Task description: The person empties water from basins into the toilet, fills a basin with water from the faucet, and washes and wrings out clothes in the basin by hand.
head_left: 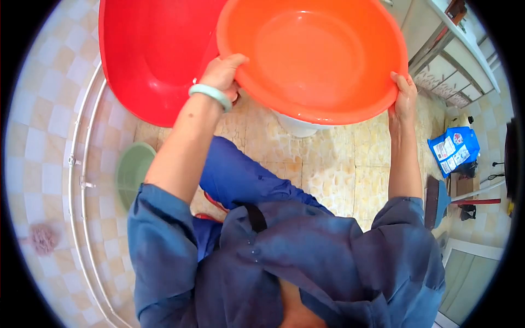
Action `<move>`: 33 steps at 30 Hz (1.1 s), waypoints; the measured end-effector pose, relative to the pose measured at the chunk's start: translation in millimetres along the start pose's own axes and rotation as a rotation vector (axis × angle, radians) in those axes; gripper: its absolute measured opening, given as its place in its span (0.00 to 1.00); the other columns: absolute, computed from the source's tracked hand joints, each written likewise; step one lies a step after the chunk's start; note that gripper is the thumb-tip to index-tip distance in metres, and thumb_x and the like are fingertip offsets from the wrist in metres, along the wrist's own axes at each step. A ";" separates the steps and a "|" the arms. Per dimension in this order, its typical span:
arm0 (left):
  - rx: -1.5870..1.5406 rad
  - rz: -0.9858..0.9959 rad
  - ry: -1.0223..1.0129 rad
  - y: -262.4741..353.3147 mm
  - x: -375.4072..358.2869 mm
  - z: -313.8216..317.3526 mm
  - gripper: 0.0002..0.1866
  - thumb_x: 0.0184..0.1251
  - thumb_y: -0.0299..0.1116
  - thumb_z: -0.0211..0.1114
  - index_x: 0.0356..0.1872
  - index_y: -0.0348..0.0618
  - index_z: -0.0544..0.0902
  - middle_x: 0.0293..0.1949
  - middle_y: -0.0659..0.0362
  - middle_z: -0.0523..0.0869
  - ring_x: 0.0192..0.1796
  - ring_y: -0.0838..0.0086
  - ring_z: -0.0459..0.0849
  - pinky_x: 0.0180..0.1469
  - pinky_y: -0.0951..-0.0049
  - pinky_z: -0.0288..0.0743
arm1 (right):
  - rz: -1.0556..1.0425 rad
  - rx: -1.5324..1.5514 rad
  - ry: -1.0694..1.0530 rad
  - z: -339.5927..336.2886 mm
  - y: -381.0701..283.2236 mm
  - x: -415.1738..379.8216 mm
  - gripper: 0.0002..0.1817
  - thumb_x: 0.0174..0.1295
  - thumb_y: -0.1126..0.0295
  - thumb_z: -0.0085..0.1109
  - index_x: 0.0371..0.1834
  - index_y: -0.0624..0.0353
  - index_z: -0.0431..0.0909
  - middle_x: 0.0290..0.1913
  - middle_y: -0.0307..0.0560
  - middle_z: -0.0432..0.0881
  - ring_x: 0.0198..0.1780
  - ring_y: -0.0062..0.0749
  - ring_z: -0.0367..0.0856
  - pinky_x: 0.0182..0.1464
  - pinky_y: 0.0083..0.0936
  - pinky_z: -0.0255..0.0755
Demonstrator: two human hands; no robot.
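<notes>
An orange plastic basin (306,54) is held out in front of me, its inside facing up toward the camera. My left hand (223,74), with a pale green bangle (210,96) on the wrist, grips its left rim, thumb on the inside. On the opposite side my right hand (404,95) clasps the rim in the same way. Below the basin's near edge part of a white container (298,126) shows; the rest is hidden. Left of the basin, close behind my left hand, is a large red tub (156,54).
A green basin (134,169) stands by the left wall, near white pipes (76,158). To the right are a blue bag (455,150), a broom (435,202) and a cabinet (451,74). A pink bath puff (42,239) hangs on the tiled wall.
</notes>
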State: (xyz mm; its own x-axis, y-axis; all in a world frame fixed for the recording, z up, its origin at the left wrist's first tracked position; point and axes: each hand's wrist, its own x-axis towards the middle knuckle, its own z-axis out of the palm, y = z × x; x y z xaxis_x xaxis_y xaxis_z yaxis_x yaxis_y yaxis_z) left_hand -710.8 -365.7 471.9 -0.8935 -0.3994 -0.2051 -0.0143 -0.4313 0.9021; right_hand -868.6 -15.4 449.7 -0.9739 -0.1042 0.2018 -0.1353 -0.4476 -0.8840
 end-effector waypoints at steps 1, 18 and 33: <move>-0.021 0.048 -0.021 -1.1 6.4 10.7 0.17 0.60 0.23 0.59 0.51 0.30 0.76 0.47 0.50 0.84 0.45 0.62 0.85 0.47 0.62 0.81 | -0.011 0.004 0.022 -1.6 -2.4 9.4 0.14 0.59 0.78 0.55 0.48 0.70 0.74 0.47 0.49 0.82 0.45 0.29 0.81 0.51 0.26 0.74; 0.360 -0.206 -0.149 13.6 -37.1 26.7 0.17 0.66 0.34 0.60 0.51 0.34 0.77 0.45 0.54 0.85 0.44 0.72 0.86 0.44 0.69 0.81 | 0.175 0.076 0.127 -28.4 -97.7 -49.2 0.14 0.64 0.66 0.58 0.48 0.64 0.78 0.50 0.44 0.82 0.52 0.28 0.79 0.57 0.26 0.71; 1.162 0.345 0.054 124.3 -6.5 58.5 0.18 0.54 0.41 0.59 0.19 0.32 0.77 0.16 0.56 0.77 0.20 0.74 0.76 0.28 0.71 0.72 | 0.567 0.357 0.101 7.3 23.3 -56.5 0.21 0.61 0.68 0.50 0.57 0.68 0.71 0.56 0.50 0.79 0.56 0.37 0.78 0.59 0.33 0.71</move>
State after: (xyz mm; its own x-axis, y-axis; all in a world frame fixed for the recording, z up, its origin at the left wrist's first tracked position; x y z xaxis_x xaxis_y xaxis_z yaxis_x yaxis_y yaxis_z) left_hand -733.0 -369.4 607.6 -0.9105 -0.3949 0.1230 -0.1974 0.6762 0.7098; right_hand -815.4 -26.4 420.8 -0.8909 -0.3337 -0.3082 0.4536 -0.6160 -0.6440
